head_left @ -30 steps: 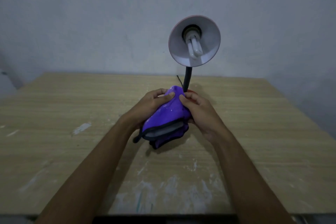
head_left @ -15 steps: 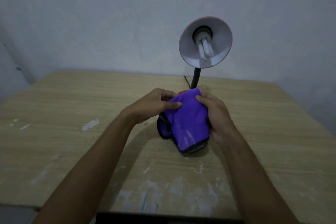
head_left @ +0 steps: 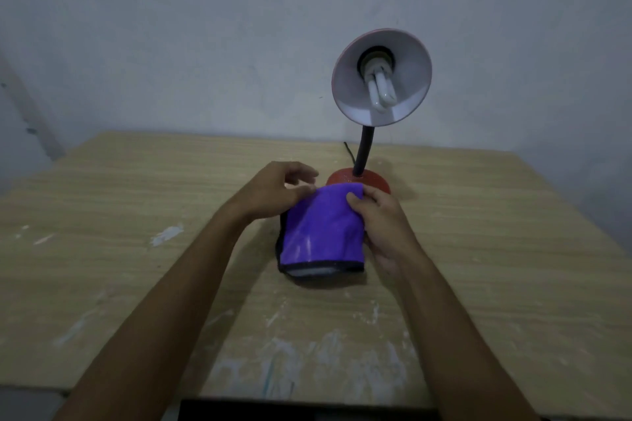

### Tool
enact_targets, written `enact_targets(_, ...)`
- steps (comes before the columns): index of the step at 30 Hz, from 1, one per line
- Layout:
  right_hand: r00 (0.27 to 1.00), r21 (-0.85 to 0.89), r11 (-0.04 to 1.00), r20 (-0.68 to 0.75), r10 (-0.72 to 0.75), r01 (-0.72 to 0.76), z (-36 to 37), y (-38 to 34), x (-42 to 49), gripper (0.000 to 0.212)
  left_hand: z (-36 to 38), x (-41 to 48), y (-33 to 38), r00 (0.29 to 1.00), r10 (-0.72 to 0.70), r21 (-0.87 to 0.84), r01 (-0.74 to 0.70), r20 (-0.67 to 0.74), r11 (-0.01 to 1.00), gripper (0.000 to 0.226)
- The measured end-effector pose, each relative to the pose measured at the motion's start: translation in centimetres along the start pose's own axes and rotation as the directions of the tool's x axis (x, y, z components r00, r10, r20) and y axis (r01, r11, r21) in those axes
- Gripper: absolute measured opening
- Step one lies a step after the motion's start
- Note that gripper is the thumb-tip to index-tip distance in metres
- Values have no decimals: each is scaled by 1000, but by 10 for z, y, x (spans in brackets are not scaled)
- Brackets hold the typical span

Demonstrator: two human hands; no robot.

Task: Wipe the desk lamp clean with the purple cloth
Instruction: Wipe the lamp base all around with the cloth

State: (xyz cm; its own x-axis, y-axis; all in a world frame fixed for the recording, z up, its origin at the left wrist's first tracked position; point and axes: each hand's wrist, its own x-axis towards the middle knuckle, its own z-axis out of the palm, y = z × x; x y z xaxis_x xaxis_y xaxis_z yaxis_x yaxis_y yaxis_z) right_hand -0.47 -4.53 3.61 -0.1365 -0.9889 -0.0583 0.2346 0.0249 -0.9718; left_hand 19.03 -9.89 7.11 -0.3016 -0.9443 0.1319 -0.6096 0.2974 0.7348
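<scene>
The desk lamp (head_left: 381, 75) stands at the back of the wooden table (head_left: 102, 215), with a red round base (head_left: 372, 181), a black bendy neck and a pale shade facing me with a white bulb inside. A folded purple cloth (head_left: 321, 229) with a dark hem hangs just in front of the base. My right hand (head_left: 383, 225) grips its right edge, thumb on top. My left hand (head_left: 273, 191) pinches the cloth's upper left corner with thumb and fingers.
A grey wall rises right behind the table. A thin black cord (head_left: 349, 152) runs off behind the lamp base. White paint smears mark the tabletop near its front edge. A dark object (head_left: 307, 413) pokes up at the bottom of the view.
The cloth has been spread flatter and squarer between my hands and sits lower, so the lamp's red base now shows behind it. My view has shifted left.
</scene>
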Motion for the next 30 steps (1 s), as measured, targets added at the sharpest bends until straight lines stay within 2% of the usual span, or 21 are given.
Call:
enact_targets(2,998,-43,998,23,51,-50,5,5,3,24,9,0,0,997,67,93,-64,-28,994,37)
enact_targets(4,995,-7,998,69,70,-69,8,8,7,25,18,0,1,992,123,162,-120,-12,979,34)
enact_targets(6,997,6,998,42,66,-67,8,9,11,25,24,2,2,997,68,164,-71,23,984,32)
enact_targets(9,996,58,994,30,87,-88,5,4,14,29,33,5,6,992,-50,-140,66,116,988,29)
enact_targets(11,973,157,970,168,157,-184,1,-1,14,34,36,7,4,984,-87,-324,134,157,937,25)
enact_targets(13,936,228,934,285,207,-276,-11,-7,16,36,33,16,-7,989,-110,-411,143,102,900,23)
enact_targets(15,962,213,948,193,195,-235,-25,-13,26,33,25,32,-24,992,-123,-391,101,-32,915,23)
enact_targets(17,993,54,994,-62,97,-93,-40,-16,42,25,16,47,-36,974,-144,-329,81,-174,941,23)
enact_targets(18,985,-36,999,-173,30,-36,-47,-17,50,21,11,55,-39,965,-149,-279,85,-216,956,24)
enact_targets(20,957,-158,987,-283,-53,8,-56,-16,67,18,4,70,-40,956,-136,-197,86,-259,977,24)
enact_targets(23,956,-318,948,-286,-69,-27,-60,-8,84,33,6,96,-32,970,-120,-197,78,-211,977,22)
enact_targets(25,960,-433,900,-267,-80,-46,-59,5,91,52,16,113,-27,978,-115,-272,65,-174,960,20)
enact_targets(27,954,-562,826,-273,-128,-49,-59,14,93,62,28,125,-17,981,-151,-359,97,-125,928,20)
enact_targets(28,946,-608,792,-283,-157,-51,-59,17,93,62,35,128,-12,982,-156,-355,108,-109,929,24)
enact_targets(30,938,-675,737,-281,-203,-42,-60,21,93,61,49,130,-6,991,-96,-238,72,-92,969,25)
